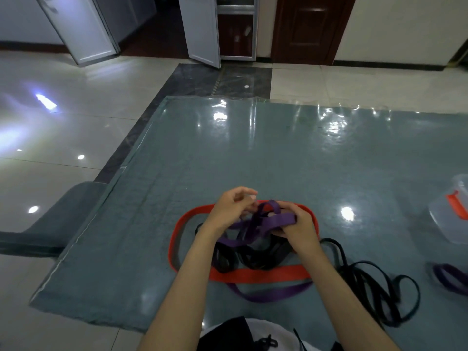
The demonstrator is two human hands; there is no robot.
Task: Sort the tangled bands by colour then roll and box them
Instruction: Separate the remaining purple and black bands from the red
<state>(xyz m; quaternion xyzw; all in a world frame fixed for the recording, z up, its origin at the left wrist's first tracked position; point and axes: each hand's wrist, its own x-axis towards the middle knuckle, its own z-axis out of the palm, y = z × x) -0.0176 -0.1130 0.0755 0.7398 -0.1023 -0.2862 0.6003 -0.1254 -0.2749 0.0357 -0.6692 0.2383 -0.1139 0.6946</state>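
Note:
A tangle of bands lies on the grey-green table (253,153) just in front of me. A red band (255,274) forms a wide loop around the heap. My right hand (298,226) grips a purple band (273,221) lifted above the pile. My left hand (228,211) has its fingers curled into the same purple band's twisted loops. Black bands (248,257) sit knotted under the hands, and more black bands (374,287) trail off to the right. A purple end (268,293) hangs out below the red loop.
A clear plastic box with an orange latch (450,211) stands at the table's right edge. A separate purple band (448,274) lies below it. A grey chair (63,211) stands by the table's left side on the glossy tiled floor.

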